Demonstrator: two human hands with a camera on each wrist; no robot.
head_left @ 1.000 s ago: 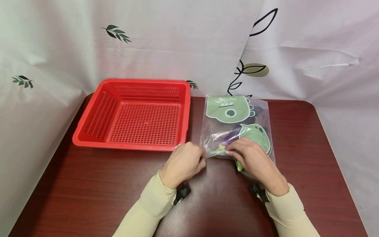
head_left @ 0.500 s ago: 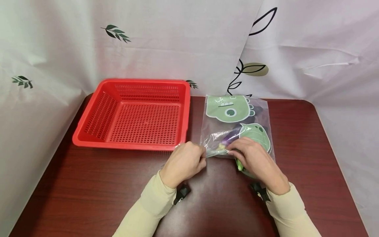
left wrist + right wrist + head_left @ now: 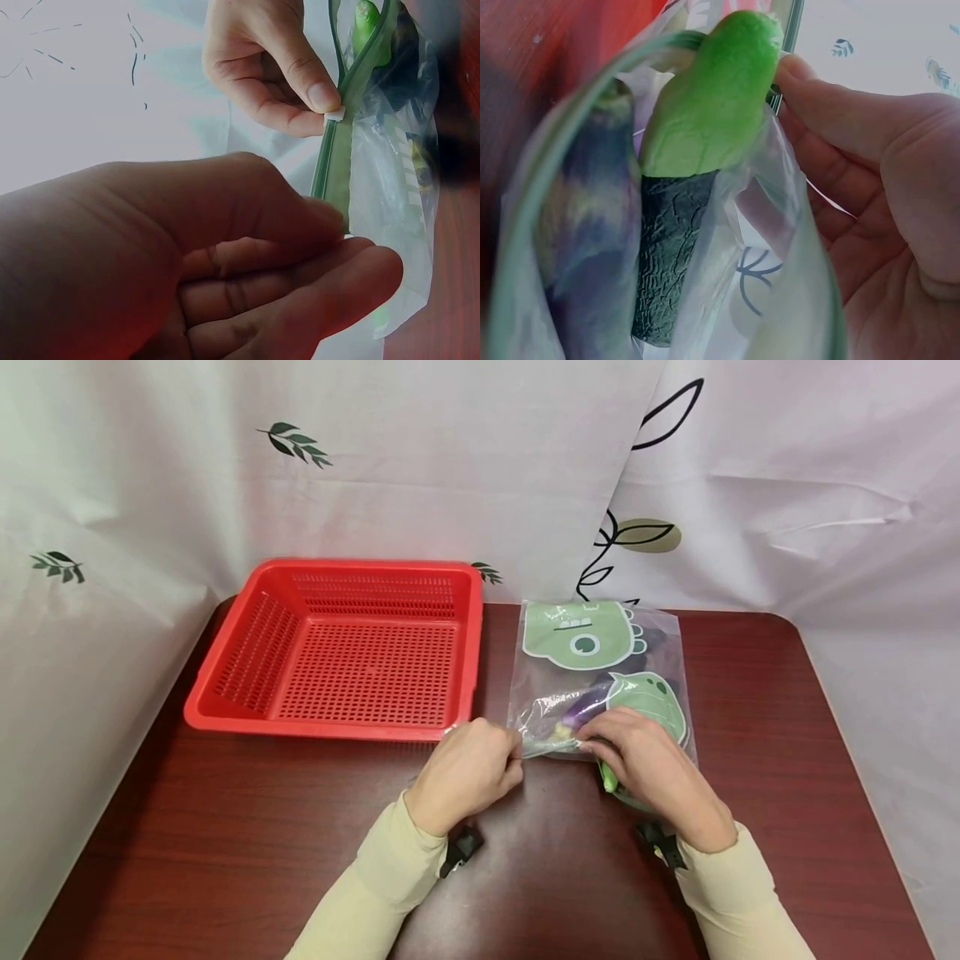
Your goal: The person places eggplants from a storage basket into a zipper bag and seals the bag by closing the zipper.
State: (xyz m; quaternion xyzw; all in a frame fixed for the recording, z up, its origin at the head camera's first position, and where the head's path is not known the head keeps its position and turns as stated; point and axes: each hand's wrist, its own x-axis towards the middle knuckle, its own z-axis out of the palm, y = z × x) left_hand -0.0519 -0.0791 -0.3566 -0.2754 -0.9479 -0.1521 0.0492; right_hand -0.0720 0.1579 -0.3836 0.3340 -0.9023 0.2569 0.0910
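Observation:
A clear zip bag [image 3: 555, 693] printed with green cartoon shapes lies on the table. My left hand [image 3: 467, 774] pinches the corner of its green zip strip [image 3: 328, 161] between thumb and forefinger. At a white slider [image 3: 335, 115] on that strip, my right hand [image 3: 645, 764] pinches with thumb and finger. To the right of the slider the bag's mouth gapes. Inside, the right wrist view shows a purple eggplant-like vegetable [image 3: 592, 225] beside a bright green vegetable [image 3: 709, 105], with a dark wrinkled piece [image 3: 671, 262] below it. A small yellowish thing [image 3: 562, 731] shows blurred through the plastic.
A red perforated plastic basket [image 3: 330, 731] stands left of the bag, its near right corner close behind my left hand. Dark red-brown table [image 3: 300, 843] surrounds both. A white leaf-printed cloth [image 3: 390, 460] hangs along the back and sides.
My right hand has shifted very slightly to the right along the zip strip. The left hand keeps its hold on the corner, and the bag and basket stay in place.

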